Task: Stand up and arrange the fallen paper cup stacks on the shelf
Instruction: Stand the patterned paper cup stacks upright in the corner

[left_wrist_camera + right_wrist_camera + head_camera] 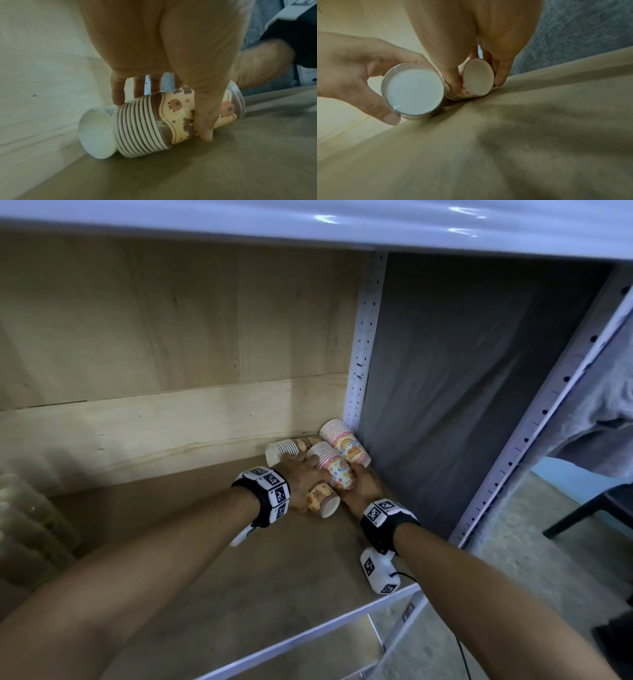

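Centre frame, the left hand [301, 481] grips the brown cup stack [320, 498] and the right hand [363, 486] the pink stack [337, 472], both lying on the shelf [239, 594]. Crowded neighbouring stacks [344, 441] may roll when these tip upright.

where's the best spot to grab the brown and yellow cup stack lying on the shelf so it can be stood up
Grip the brown and yellow cup stack around its printed mid-body, coming from above, as the left hand does now. It lies on its side on the shelf board, so thumb and fingers can span the round wall there; the ridged rim end probably offers a less even surface.
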The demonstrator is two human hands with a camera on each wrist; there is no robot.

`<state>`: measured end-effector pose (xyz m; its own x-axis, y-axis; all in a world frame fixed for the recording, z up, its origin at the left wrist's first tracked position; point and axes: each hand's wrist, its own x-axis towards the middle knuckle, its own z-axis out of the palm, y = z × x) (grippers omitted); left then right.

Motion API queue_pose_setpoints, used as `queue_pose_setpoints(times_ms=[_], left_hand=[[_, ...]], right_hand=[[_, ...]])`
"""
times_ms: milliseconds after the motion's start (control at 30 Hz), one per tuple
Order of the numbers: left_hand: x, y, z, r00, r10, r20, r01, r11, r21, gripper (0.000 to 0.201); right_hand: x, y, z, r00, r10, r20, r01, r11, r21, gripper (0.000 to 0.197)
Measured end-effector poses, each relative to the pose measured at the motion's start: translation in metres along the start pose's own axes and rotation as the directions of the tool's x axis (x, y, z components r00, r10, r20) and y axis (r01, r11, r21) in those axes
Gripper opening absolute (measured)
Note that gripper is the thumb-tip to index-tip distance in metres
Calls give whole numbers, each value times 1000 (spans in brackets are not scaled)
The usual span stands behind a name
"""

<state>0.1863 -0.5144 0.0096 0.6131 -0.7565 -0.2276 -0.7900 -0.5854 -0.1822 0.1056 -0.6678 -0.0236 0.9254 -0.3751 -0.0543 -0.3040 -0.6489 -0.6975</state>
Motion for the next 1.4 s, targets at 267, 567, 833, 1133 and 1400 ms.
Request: queue_pose_setpoints(times_ms=[267,567,833,1133,1400], left_hand=[[-8,-11,-4,998,-32,-53,21,983,-183,71],[-44,-20,-21,968,-197,-158,114,899,-424,77],[-89,-39,-42,930,-344,-129,209,784,-584,66],[-142,-64,-48,881,-474,1,371,688,-624,57],[-187,-84,-45,811,-574,110,527,637,-563,47]], right_hand=[[-3,-8,-5,999,-4,-34,3,999,-33,58],[-10,-34,-22,993,-87,-78,79,991,-104,44],[-14,-76,-27,987,-143,-78,122,966,-226,41],[-23,-121,-10,960,-277,40,277,920,-279,41],[-31,-160,19,921,-365,138,389,890,-240,52]])
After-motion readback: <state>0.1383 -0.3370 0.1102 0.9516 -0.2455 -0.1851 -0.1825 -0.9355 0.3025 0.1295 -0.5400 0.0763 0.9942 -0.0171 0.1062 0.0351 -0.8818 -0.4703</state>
